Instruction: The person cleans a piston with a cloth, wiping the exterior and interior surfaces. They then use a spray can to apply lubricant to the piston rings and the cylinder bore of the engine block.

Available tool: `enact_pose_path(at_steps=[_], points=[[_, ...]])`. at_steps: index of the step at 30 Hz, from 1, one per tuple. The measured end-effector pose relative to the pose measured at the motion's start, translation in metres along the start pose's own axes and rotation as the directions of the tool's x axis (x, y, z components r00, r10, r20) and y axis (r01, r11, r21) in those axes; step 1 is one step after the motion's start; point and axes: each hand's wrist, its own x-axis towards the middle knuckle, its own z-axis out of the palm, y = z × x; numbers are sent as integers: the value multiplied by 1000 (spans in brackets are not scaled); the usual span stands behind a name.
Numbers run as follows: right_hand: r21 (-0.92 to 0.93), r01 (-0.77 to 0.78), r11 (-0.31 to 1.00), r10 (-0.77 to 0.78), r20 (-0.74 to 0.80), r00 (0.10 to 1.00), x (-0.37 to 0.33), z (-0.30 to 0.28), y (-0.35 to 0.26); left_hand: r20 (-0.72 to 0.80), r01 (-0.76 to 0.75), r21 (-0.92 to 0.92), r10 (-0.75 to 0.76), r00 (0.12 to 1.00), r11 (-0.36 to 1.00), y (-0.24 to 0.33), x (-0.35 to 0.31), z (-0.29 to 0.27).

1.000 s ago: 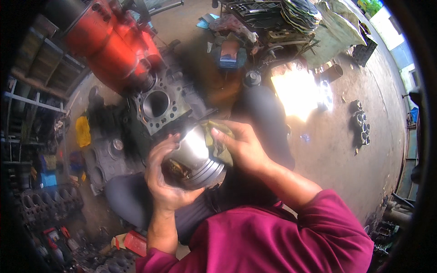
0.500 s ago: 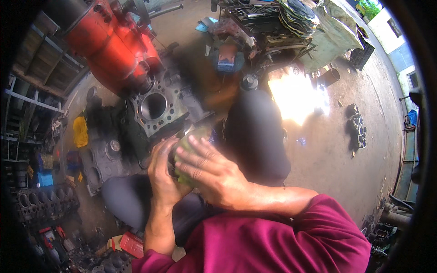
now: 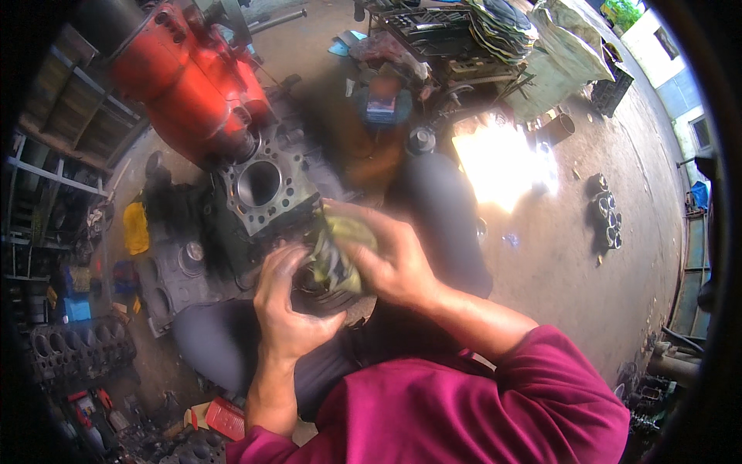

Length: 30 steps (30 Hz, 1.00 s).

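Observation:
My left hand (image 3: 280,301) is curled around a dark round metal part with curved grooves, which looks like a piston (image 3: 331,298). In my right hand (image 3: 400,261) is a yellow-green rag (image 3: 352,236), bunched up and pressed against the piston's top and side. Both hands are close together above my lap, and the rag hides much of the piston. Just beyond them stands an engine block (image 3: 287,199) with one large round bore and smaller holes in its flat top face.
A big red machine (image 3: 185,85) rises over the engine block. More engine castings (image 3: 81,344) lie at the left, near a yellow cloth (image 3: 136,228). A tool-laden bench (image 3: 433,31) stands at the far side. On the right floor lies a metal part with round openings (image 3: 607,216).
My right hand has turned and shifted right with the rag, uncovering more of the piston. My left hand stays around the piston, its thumb now in view.

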Motion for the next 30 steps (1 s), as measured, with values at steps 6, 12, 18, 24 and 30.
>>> enact_pose_path(at_steps=[6,12,18,24,30], points=[[258,-458,851,477,-12,879,19,-12,4,20,-105,-140,109,994,985,7,3,2],[-287,-36,957,7,-102,995,3,4,-3,24,-92,40,91,996,995,7,2,10],[-703,281,653,-259,142,955,-23,28,-8,20,-104,111,103,994,988,-6,-2,12],[-473,354,807,-368,66,927,-7,20,5,-29,-90,126,95,995,988,-2,1,9],[-121,82,989,-83,-1,997,2,11,-5,-73,-89,16,90,993,996,3,1,4]])
